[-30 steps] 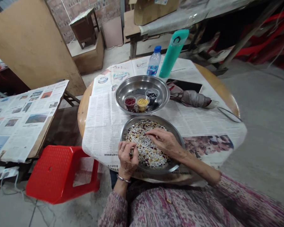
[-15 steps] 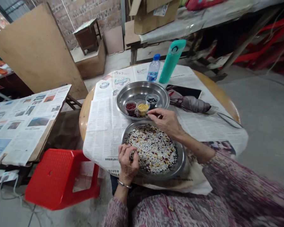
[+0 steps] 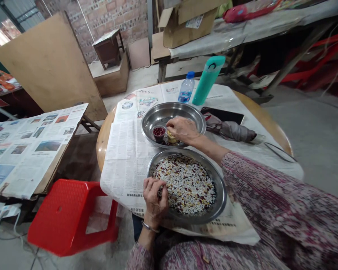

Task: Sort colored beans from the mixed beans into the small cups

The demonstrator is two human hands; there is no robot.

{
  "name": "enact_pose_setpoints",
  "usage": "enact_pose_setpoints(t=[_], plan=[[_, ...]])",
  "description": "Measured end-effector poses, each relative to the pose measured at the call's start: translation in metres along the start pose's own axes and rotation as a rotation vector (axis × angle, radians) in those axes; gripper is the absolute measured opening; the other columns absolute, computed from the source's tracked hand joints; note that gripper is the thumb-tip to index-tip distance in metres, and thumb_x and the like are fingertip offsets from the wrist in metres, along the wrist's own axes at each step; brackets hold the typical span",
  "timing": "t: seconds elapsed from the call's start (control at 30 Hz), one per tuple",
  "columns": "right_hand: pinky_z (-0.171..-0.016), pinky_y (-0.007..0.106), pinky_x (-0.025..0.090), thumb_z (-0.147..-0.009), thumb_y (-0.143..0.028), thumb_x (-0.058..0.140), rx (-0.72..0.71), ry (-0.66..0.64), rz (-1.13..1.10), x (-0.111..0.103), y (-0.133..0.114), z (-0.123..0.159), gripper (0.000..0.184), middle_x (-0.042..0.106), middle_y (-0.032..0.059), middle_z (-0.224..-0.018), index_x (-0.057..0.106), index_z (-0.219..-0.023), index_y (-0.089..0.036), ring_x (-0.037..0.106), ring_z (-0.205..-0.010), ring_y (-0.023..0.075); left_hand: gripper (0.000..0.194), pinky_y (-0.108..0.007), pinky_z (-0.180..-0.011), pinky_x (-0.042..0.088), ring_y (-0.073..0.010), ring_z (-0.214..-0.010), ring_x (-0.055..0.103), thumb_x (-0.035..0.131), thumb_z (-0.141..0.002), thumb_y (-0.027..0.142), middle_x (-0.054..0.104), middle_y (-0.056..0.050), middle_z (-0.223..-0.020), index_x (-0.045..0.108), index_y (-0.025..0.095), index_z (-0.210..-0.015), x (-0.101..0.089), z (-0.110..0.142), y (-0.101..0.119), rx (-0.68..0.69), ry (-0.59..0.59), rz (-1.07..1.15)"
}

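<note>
One basin (image 3: 157,113) holds two cups (image 3: 159,134), perhaps more.

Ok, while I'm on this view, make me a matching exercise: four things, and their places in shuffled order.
Things
1. Right hand
2. Left hand
3. Small clear plastic cup of dark red beans
4. Tall teal bottle

Places
A. Standing inside the far round steel bowl
B. Next to the clear plastic bottle with a blue cap
C. Partly covering the yellow beans
D. Curled at the left rim of the near round steel bowl

Pairs: 1-C, 2-D, 3-A, 4-B
</note>
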State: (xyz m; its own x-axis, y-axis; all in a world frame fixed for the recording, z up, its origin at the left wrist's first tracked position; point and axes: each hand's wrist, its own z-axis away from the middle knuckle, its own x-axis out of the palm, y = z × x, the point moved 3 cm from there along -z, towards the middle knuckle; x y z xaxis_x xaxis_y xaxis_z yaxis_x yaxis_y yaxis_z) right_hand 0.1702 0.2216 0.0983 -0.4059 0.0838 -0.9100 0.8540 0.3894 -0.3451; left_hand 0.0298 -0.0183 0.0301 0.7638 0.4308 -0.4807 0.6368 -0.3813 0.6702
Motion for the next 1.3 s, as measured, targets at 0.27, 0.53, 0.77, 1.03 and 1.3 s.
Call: enact_pose_setpoints(t=[0.27, 0.53, 0.77, 1.03, 1.3], plan=[[-0.065, 0.034, 0.036, -0.08, -0.021, 0.057, 0.102, -0.023, 0.119, -0.001, 0.004, 0.0, 0.014, 0.071, 0.0106, -0.082, 0.071, -0.077, -0.021, 0.059, -0.081, 0.0236, 0.013, -0.035, -0.086, 0.046, -0.0171, -0.085, 0.059, 0.055, -0.09, 0.01, 0.066, -0.003, -0.086, 0.063, 0.02, -0.092, 0.002, 0.002, -0.003, 0.002, 0.008, 0.026], [-0.076, 0.035, 0.042, -0.089, -0.023, 0.051, -0.136, 0.044, 0.003, -0.003, -0.023, 0.0, 0.021, 0.071, 0.0082, -0.099, 0.072, -0.094, -0.021, 0.059, -0.095, 0.0237, 0.014, -0.035, -0.085, 0.045, -0.0172, -0.085, 0.059, 0.055, -0.089, 0.009, 0.066, -0.003, -0.086, 0.063, 0.02, -0.092, 0.002, 0.002, -0.003, -0.002, -0.003, 0.027], [-0.076, 0.036, 0.042, -0.088, -0.019, 0.052, -0.149, -0.161, 0.155, 0.02, -0.036, -0.014, 0.029, 0.072, 0.0107, -0.106, 0.075, -0.105, -0.02, 0.057, -0.103, 0.0272, 0.015, -0.035, -0.085, 0.045, -0.0167, -0.084, 0.058, 0.054, -0.089, 0.008, 0.065, -0.003, -0.085, 0.062, 0.02, -0.093, 0.003, 0.0, -0.002, 0.008, 0.013, 0.048], [-0.078, 0.037, 0.042, -0.087, -0.02, 0.049, -0.085, -0.175, 0.196, 0.026, -0.038, -0.02, 0.031, 0.072, 0.0124, -0.105, 0.074, -0.106, -0.019, 0.061, -0.099, 0.0268, 0.014, -0.036, -0.086, 0.045, -0.0165, -0.084, 0.057, 0.055, -0.089, 0.008, 0.065, -0.003, -0.085, 0.062, 0.02, -0.093, 0.002, 0.0, -0.001, -0.009, 0.0, 0.061], [-0.077, 0.034, 0.043, -0.09, -0.026, 0.05, -0.069, -0.089, 0.117, 0.03, -0.035, -0.017, 0.027, 0.073, 0.008, -0.102, 0.074, -0.102, -0.021, 0.062, -0.096, 0.0226, 0.013, -0.036, -0.087, 0.045, -0.0169, -0.084, 0.058, 0.055, -0.089, 0.009, 0.065, -0.003, -0.086, 0.062, 0.02, -0.092, 0.003, 0.001, -0.004, -0.019, -0.011, 0.061]])
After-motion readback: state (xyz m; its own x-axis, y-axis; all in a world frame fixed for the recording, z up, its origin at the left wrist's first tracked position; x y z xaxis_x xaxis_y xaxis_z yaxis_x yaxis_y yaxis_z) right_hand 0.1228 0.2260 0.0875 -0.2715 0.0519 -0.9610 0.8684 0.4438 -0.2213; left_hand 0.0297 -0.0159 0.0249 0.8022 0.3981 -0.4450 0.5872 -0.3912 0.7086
